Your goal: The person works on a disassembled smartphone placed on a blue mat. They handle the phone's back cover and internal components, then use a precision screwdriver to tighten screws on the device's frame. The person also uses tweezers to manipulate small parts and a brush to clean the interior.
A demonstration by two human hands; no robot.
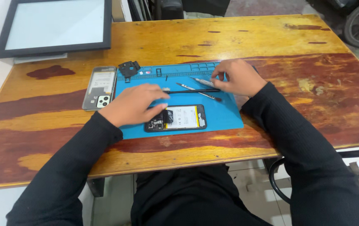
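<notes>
Opened phone (181, 118) lies crosswise, camera end left, under left hand (131, 104), fingers loose; right hand (238, 77) pinches tool (202, 81).

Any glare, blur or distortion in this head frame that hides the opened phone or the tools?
Head view: even, soft light; faint sheen on the wooden table; table edges bow from the wide lens. The opened phone is sharp; the left hand covers its end. Thin tools by the right hand look slightly soft.

table (271, 37) – worn glossy wood | mat (225, 117) – matt blue, perhaps silicone | tools (198, 91) – metal
</notes>
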